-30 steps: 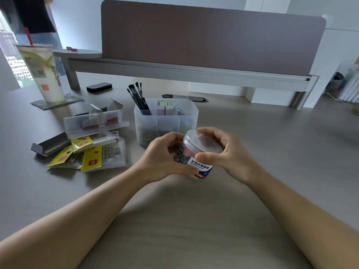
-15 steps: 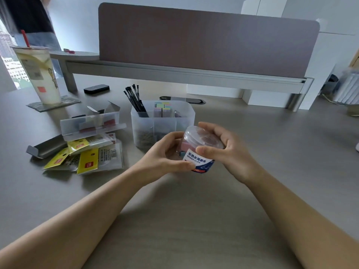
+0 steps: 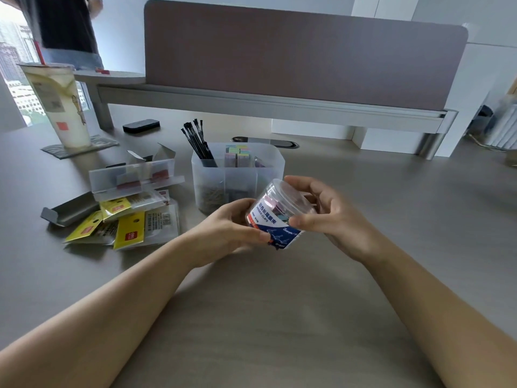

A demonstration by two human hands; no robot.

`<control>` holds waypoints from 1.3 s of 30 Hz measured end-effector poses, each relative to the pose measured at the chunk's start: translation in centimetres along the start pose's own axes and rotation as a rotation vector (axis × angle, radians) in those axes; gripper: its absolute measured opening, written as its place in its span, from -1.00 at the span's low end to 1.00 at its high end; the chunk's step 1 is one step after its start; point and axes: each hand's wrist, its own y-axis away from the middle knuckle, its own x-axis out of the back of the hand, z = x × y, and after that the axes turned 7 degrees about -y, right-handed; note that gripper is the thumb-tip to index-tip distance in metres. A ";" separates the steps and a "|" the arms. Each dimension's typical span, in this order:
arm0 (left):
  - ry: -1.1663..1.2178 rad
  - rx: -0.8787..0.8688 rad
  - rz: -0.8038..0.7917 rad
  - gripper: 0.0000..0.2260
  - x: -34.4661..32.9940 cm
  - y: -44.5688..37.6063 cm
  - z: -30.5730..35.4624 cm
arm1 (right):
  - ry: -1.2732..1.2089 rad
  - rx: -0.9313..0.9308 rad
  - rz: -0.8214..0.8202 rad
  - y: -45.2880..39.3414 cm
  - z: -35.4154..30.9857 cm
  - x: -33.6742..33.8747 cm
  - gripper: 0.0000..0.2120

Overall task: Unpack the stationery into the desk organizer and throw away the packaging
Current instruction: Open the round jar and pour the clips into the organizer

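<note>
**Tipping the clip tub toward the organizer**

Gripping the tub of binder clips (image 3: 275,212), the left hand (image 3: 228,229) clasps its base while the right hand (image 3: 333,217) curls fingers (image 3: 298,182) round the lid. The tub, upright a second ago, now leans, long axis slanting lid-end up and away, so opening seems near. It hovers just in front of the desk organizer (image 3: 237,175); left of that, empty packaging (image 3: 126,217) litters the bench (image 3: 279,317).

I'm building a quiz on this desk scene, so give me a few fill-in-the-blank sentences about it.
1. Both hands hold a clear tub labelled "binder ____".
2. The tub's lid is ____.
3. The black pens stand inside the desk ____.
4. The empty yellow packets lie to the organizer's ____.

Missing words: clips; on; organizer; left
</note>
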 end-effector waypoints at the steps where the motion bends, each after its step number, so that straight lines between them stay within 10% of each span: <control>1: 0.045 0.018 -0.009 -0.22 0.2 -0.1 -0.1 | 0.006 0.001 -0.021 0.0 0.0 0.2 -0.39; 8: 0.091 0.042 0.043 -0.51 0.1 -0.1 0.2 | 0.230 -0.044 0.037 -0.1 -0.7 0.1 -0.23; 27: 0.032 -0.011 0.125 -0.36 0.4 0.1 -0.2 | 0.151 -0.015 0.088 -0.1 -0.5 1.1 -0.27; 39: 0.067 -0.036 0.214 -0.50 0.6 0.9 0.1 | 0.720 -0.226 0.022 0.5 2.8 2.6 -0.32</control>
